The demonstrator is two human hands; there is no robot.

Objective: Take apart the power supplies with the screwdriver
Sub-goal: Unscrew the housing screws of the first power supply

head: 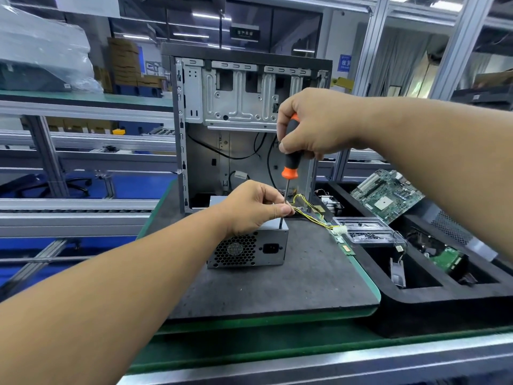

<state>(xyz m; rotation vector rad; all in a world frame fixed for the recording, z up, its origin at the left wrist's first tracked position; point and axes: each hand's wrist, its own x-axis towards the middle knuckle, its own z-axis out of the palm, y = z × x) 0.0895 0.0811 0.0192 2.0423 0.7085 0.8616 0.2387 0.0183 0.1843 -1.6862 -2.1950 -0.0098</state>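
Observation:
A grey metal power supply [266, 247] with a honeycomb fan grille and a mains socket lies on the dark mat [277, 287]. Yellow and black wires [311, 215] trail from it to the right. My right hand [313, 123] grips the black and orange handle of a screwdriver [291, 162], which stands upright with its tip on the top of the power supply near its right front corner. My left hand [252, 208] rests on top of the power supply and pinches the screwdriver's shaft between thumb and fingers.
An open, stripped computer case [244, 107] stands upright just behind the power supply. To the right a black foam tray [444, 298] holds a motherboard [388, 194], a green board and other parts; a clear plastic box [363, 232] of screws lies on its edge. Conveyor rails run at left.

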